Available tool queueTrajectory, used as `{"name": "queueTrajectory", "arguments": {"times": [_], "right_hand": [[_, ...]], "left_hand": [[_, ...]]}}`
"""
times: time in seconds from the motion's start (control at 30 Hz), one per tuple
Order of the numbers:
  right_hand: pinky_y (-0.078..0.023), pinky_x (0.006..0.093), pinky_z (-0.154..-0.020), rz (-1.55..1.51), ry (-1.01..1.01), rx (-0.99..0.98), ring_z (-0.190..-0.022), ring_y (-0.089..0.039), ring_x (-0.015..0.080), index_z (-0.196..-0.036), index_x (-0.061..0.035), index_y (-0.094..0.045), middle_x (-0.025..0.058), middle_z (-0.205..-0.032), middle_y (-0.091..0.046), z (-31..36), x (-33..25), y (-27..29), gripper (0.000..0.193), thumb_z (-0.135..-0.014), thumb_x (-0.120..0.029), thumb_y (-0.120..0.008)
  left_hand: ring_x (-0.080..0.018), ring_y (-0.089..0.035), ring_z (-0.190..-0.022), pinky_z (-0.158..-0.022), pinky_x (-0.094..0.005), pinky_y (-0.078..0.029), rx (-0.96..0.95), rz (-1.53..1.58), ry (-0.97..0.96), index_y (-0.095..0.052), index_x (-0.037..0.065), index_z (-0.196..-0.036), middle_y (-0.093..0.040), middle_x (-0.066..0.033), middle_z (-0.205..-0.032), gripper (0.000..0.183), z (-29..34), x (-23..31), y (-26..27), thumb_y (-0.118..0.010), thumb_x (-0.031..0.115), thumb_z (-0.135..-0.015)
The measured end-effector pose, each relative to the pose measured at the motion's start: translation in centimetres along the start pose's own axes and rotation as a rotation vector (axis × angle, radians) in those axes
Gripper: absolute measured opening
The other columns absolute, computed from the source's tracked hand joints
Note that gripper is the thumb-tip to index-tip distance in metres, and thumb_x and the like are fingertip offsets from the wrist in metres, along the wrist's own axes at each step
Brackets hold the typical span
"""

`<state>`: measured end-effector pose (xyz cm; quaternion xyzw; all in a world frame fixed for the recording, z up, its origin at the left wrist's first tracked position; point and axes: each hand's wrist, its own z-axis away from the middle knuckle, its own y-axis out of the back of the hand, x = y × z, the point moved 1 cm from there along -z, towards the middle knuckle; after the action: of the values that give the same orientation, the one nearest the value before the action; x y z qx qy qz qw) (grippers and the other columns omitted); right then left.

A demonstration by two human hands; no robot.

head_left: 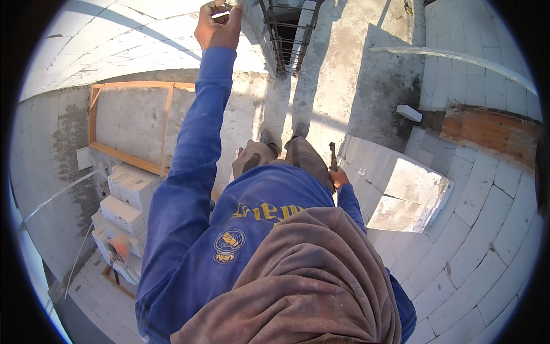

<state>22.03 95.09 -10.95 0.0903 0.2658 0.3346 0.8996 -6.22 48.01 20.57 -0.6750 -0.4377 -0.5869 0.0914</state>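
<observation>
My left arm reaches up and forward in a blue sleeve. At its end my left hand has its fingers and thumb curled together beside the end of a white block wall. What those fingers hold, if anything, is too small to make out. Low by my right thigh, my right hand is closed round a short dark hammer, its head pointing up and away from me. Just right of this hand stand stacked white blocks, partly in sunlight.
A steel rebar cage rises ahead, beside a dark gap. To the left are a wooden frame, piled white blocks and an orange object. A loose block lies ahead right, near a brown board.
</observation>
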Motion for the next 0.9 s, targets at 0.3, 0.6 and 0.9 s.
{"name": "queueTrajectory", "arguments": {"times": [0.3, 0.6, 0.9], "right_hand": [[-0.054, 0.0412, -0.080, 0.061, 0.028, 0.074, -0.086, -0.071, 0.0305, -0.110, -0.0005, -0.067, 0.0173, -0.092, -0.073, 3.0, -4.6, -3.4, 0.045, -0.086, -0.038, -0.063], [-0.047, 0.0425, -0.106, 0.144, -0.112, 0.088, -0.125, -0.060, 0.0398, -0.142, 0.0010, -0.052, 0.0264, -0.135, -0.061, 6.5, -11.6, -21.8, 0.084, -0.081, -0.052, -0.075], [-0.052, 0.0360, -0.077, -0.268, -0.010, -0.080, -0.080, -0.066, 0.0243, -0.137, -0.0032, -0.055, 0.0158, -0.089, -0.068, 19.3, -15.4, -25.1, 0.063, -0.081, -0.027, -0.070]], "left_hand": [[-0.0379, -0.063, -0.119, -0.103, -0.0441, -0.049, -1.539, -0.629, 0.220, -0.065, 0.010, -0.132, -0.068, -0.0177, -0.128, 0.072, 22.1, -23.5, 14.0, -0.075, 0.057, -0.079], [-0.0352, -0.066, -0.112, -0.097, -0.0433, -0.052, -1.566, -0.702, 0.236, -0.077, 0.018, -0.111, -0.071, -0.0153, -0.114, 0.030, 21.9, -35.5, 27.7, -0.071, 0.016, -0.082], [-0.0442, -0.065, -0.104, -0.088, -0.0524, -0.051, -1.506, -0.674, 0.226, -0.064, 0.007, -0.108, -0.071, -0.0199, -0.109, 0.020, 20.8, -37.8, 31.1, -0.062, 0.018, -0.092]]}}
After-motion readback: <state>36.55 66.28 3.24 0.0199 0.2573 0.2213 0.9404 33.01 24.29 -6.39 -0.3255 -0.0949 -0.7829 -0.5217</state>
